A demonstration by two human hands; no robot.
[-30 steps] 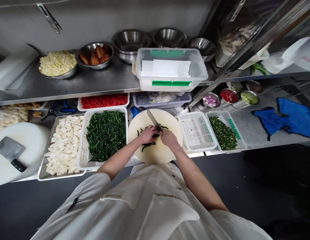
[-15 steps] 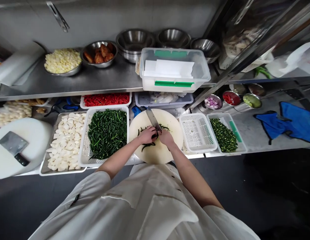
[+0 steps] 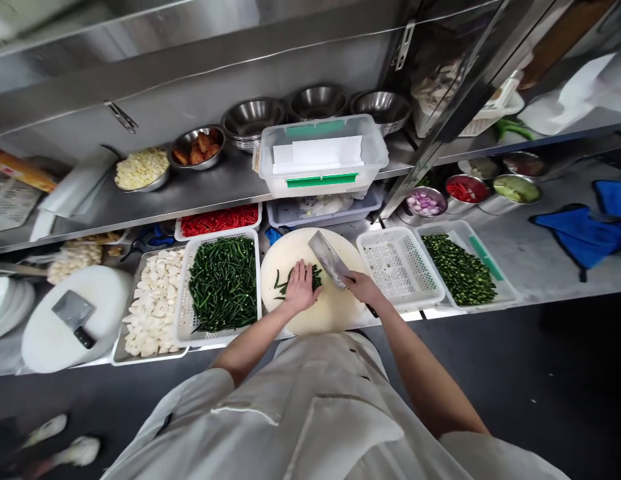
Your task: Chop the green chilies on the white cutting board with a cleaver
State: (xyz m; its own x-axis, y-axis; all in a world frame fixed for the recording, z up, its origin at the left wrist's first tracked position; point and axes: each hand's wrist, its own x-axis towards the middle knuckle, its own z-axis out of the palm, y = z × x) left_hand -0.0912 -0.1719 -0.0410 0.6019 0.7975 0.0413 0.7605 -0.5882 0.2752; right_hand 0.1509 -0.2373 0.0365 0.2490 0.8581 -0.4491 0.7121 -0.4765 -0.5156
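Observation:
On the round cutting board (image 3: 335,320) lies a small bunch of green chillies (image 3: 282,285). My left hand (image 3: 301,288) rests flat over them, fingers stretched out, covering part of the bunch. My right hand (image 3: 363,288) grips the dark handle of a cleaver (image 3: 329,257), whose broad blade lies over the right side of the board, apart from the chillies. A white basket of whole green chillies (image 3: 223,283) stands left of the board. To the right are a white perforated basket (image 3: 397,267) and a clear tub of chopped green chillies (image 3: 457,270).
Left, a tray holds peeled garlic (image 3: 157,303); a second cleaver (image 3: 74,317) lies on another round board (image 3: 40,350). Red chillies (image 3: 220,220) sit behind. A shelf above bears a clear plastic box (image 3: 323,173) and steel bowls (image 3: 253,119). A metal post (image 3: 435,137) rises at right.
The cleaver has moved right, away from the chillies, with my right hand. My left hand has gone from curled fingers to lying flat on the chillies. The view has shifted.

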